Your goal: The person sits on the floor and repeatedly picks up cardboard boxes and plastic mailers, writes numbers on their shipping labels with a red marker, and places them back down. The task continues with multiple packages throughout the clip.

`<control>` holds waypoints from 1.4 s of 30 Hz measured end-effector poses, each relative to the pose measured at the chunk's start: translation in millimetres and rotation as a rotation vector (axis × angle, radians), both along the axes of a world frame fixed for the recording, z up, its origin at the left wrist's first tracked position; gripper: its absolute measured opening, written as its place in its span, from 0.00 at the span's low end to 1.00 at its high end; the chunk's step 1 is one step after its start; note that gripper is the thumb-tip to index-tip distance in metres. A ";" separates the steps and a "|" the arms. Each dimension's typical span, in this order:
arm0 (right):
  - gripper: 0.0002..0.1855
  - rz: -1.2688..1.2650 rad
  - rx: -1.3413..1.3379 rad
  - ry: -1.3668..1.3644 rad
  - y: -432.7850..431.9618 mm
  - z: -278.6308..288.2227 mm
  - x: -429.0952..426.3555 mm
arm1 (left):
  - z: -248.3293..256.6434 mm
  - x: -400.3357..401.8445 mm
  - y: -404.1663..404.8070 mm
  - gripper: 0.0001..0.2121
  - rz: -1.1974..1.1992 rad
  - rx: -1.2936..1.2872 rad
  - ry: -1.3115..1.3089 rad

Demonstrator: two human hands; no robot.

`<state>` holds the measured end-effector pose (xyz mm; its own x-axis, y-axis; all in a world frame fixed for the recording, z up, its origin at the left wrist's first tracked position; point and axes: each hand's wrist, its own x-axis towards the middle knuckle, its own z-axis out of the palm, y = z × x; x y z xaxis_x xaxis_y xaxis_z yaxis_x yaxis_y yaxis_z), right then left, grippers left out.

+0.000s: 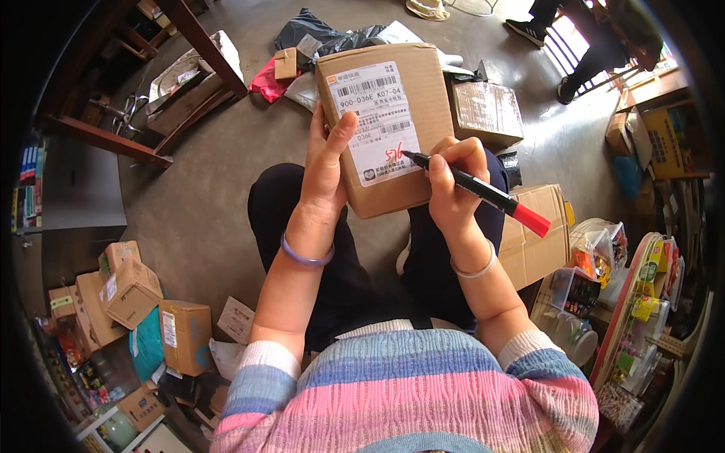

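Note:
My left hand grips the left side of a brown cardboard box, its thumb resting on the front face. On that face is a white shipping label with printed text, barcodes and some red handwriting near its lower right. My right hand holds a black marker pen with a red end. The pen's tip meets or nearly meets the label beside the red strokes. The box is tilted up towards me above my knees, and its back and underside are hidden.
Plastic mailing bags and a taped carton lie on the floor ahead. Another carton is by my right knee, near a shelf of packaged goods. Parcels are piled at left. A person's legs show at upper right.

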<state>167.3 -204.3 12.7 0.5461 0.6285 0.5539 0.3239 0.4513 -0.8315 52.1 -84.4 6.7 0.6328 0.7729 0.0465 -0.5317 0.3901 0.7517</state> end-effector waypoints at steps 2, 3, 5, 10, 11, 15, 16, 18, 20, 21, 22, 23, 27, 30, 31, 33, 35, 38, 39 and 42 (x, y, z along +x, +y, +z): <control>0.08 -0.012 0.005 0.000 0.2 0.3 -0.1 | 0.0 -0.3 0.7 0.39 -0.002 0.007 -0.001; 0.08 -0.016 -0.008 -0.016 -0.1 -1.3 1.5 | 0.4 -0.4 0.1 0.39 -0.001 0.005 0.002; 0.08 -0.016 -0.020 -0.022 -1.7 -1.5 2.2 | 1.1 -0.7 -1.3 0.39 0.008 0.001 0.010; 0.08 0.052 0.015 -0.028 -1.8 -4.1 3.2 | 2.3 -0.7 -1.8 0.39 0.017 -0.004 0.011; 0.08 0.034 0.008 -0.013 -1.7 -3.3 2.3 | 1.8 -0.9 -1.7 0.39 0.013 -0.001 0.008; 0.08 -0.052 -0.021 0.039 -2.1 0.1 -0.2 | 1.6 -1.8 -1.6 0.39 0.001 -0.009 -0.002; 0.08 -0.077 -0.027 0.051 -2.5 0.1 0.0 | 2.3 -2.1 -1.9 0.39 -0.001 -0.016 -0.005; 0.08 -0.049 0.063 0.077 -2.3 -0.6 0.4 | 0.9 -2.6 -2.3 0.39 0.002 -0.016 -0.009; 0.09 -0.026 0.160 0.087 -0.8 -2.6 1.1 | 0.9 -3.4 -2.5 0.39 0.001 -0.017 -0.013; 0.09 -0.075 0.131 0.088 -1.0 -1.7 0.0 | 0.9 -4.1 -2.5 0.39 -0.003 -0.018 -0.013; 0.09 -0.123 0.102 0.089 -1.9 -0.2 -1.6 | 1.0 -4.8 -2.6 0.39 -0.007 -0.020 -0.014; 0.10 -0.172 0.073 0.091 -2.6 0.9 -2.8 | 1.0 -5.5 -3.2 0.39 -0.004 -0.021 -0.015; 0.07 -0.253 0.117 0.034 -4.8 2.4 9.0 | 2.2 -5.3 -3.7 0.38 -0.007 -0.001 -0.024; 0.07 -0.415 0.113 -0.129 -7.3 8.0 16.6 | -5.2 -9.3 -6.6 0.36 0.016 -0.009 0.036; 0.09 -0.499 0.135 -0.229 -1.1 10.2 20.4 | -5.8 -8.5 -6.2 0.36 0.030 -0.010 0.043; 0.12 -0.562 0.105 -0.323 6.1 -1.7 26.0 | -1.2 -10.1 -9.3 0.34 -0.003 -0.042 -0.033; 0.16 -0.490 -0.098 -0.268 0.4 -6.0 25.6 | -5.6 -8.0 -6.7 0.31 -0.009 0.049 0.006; 0.14 -0.352 -0.163 -0.076 -3.5 1.4 17.3 | -4.0 -5.1 -7.0 0.31 0.021 0.038 0.042; 0.14 -0.376 -0.155 -0.134 -2.8 0.0 17.5 | -6.1 -5.1 -7.4 0.31 0.024 0.038 0.044; 0.13 -0.354 -0.159 -0.100 -4.8 -1.4 17.0 | -7.6 -4.7 -7.2 0.32 0.019 0.042 0.039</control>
